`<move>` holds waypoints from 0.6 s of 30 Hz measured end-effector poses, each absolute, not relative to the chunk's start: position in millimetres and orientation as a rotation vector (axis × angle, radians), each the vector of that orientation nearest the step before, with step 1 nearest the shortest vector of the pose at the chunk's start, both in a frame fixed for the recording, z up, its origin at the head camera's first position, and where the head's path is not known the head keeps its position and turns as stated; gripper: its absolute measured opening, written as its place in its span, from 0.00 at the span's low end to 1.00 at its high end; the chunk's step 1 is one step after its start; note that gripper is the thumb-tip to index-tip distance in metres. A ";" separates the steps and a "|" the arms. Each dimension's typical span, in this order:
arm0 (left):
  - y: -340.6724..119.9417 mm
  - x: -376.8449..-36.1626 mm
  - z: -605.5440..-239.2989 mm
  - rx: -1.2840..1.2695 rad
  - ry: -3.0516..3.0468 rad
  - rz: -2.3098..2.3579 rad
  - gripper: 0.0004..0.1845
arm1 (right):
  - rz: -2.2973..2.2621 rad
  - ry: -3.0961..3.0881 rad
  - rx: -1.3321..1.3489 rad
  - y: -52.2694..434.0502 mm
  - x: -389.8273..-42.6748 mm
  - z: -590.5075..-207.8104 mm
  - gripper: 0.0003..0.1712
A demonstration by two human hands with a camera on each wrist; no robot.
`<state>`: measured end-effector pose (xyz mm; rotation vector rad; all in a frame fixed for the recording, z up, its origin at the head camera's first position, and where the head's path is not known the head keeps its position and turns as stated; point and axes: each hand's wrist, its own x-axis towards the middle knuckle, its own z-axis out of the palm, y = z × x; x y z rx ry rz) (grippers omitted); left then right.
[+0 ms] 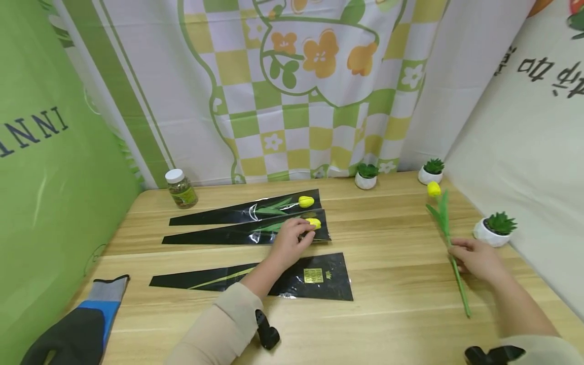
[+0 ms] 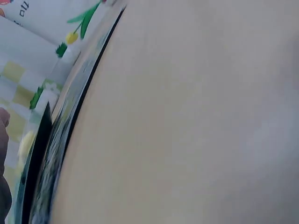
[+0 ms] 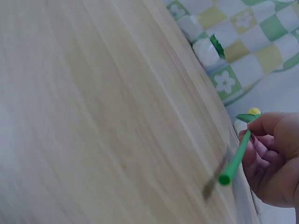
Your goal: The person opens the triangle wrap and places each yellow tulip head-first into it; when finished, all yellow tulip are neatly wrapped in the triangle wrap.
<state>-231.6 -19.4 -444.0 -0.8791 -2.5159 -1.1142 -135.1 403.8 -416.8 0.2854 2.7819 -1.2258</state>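
Note:
My right hand [image 1: 474, 258] pinches the green stem of a yellow tulip [image 1: 442, 218] between thumb and fingers, over the right side of the table. In the right wrist view the stem's cut end [image 3: 225, 179] points toward the camera. At centre, my left hand [image 1: 292, 241] is over a black, clear-fronted flower sleeve [image 1: 205, 238], fingertips right at the yellow tulip head [image 1: 314, 223] inside it. I cannot tell whether these fingers pinch the sleeve. Behind it lies another sleeve [image 1: 219, 217] with a yellow tulip [image 1: 306, 202]. Under my left forearm is a sleeve [image 1: 333, 279] with a gold print.
A lidded jar [image 1: 182, 190] stands at the back left. Potted succulents stand at the back [image 1: 366, 177], back right [image 1: 431, 172] and right edge [image 1: 493, 233]. A grey, blue and black glove [image 1: 86, 319] lies front left. Printed curtains [image 1: 283, 121] hang behind the table.

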 end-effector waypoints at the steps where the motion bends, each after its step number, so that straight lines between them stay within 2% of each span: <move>1: -18.7 -227.7 -445.8 -0.877 -2.517 -1.130 0.12 | -1.295 2.744 0.278 400.2 -135.9 -416.9 0.32; 4: -16.1 -215.7 -450.8 -0.863 -2.533 -1.175 0.12 | -1.479 2.648 0.264 389.4 -137.9 -417.1 0.32; 9: -12.0 -197.9 -453.7 -0.870 -2.560 -1.284 0.12 | -2.108 2.226 0.330 371.1 -143.2 -420.6 0.06; 11: -10.4 -192.1 -454.1 -0.902 -2.576 -1.288 0.12 | -2.302 2.062 0.371 363.2 -145.4 -422.4 0.12; 13: -8.7 -186.7 -454.2 -0.942 -2.616 -1.242 0.13 | -2.364 2.022 0.404 355.0 -147.2 -423.3 0.13; 18: -2.1 -175.5 -457.2 -1.005 -2.727 -1.122 0.13 | -2.447 1.965 0.561 336.2 -153.2 -422.4 0.07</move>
